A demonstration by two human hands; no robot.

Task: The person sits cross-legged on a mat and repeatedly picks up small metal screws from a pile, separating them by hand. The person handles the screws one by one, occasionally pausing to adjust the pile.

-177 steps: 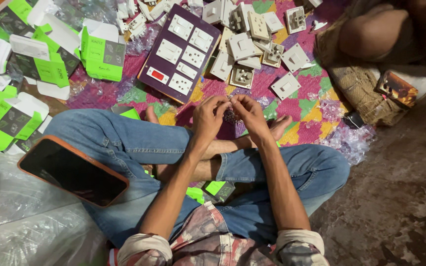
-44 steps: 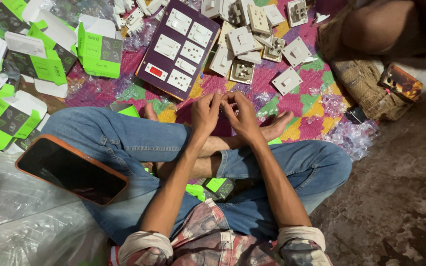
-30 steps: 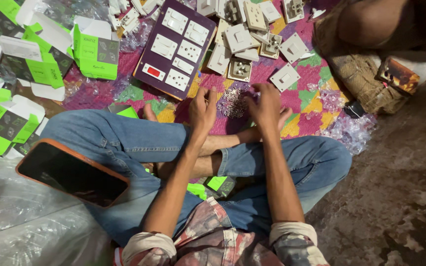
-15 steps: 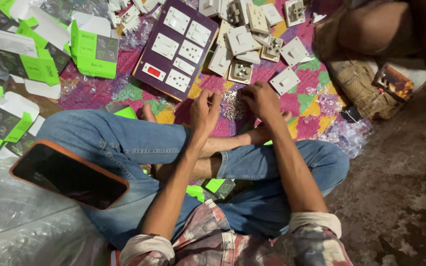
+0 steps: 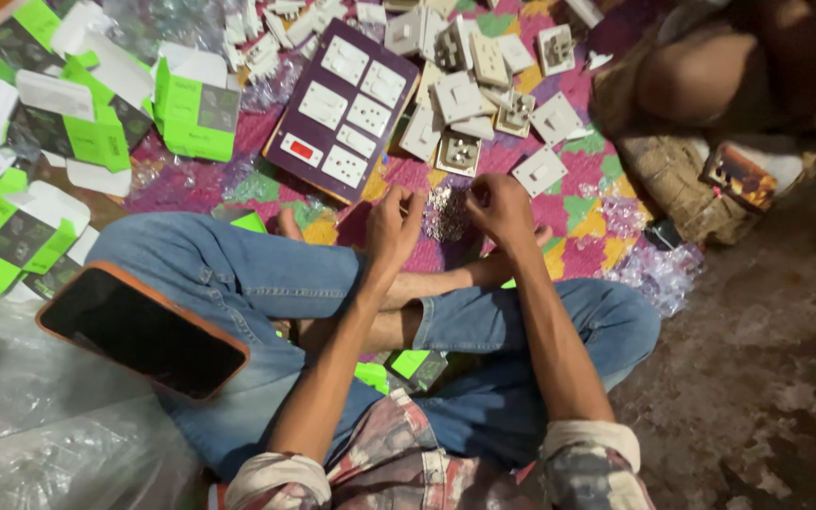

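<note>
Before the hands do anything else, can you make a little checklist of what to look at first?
1. Left hand free to work: cannot tell, fingers curled.
2. Right hand reaches the little shiny pile: ok, beside it.
3. Pile stays together on the colourful mat: ok.
4. White switch plates within reach: ok, just past the hands.
5. Phone sits safely: not ok, it is balanced on the left knee.

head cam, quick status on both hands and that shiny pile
Left hand open-fingered, touching the pile of small screws. Right hand curled at the pile's other side, grip contents hidden. White switch plate just beyond; phone on left knee.
</note>
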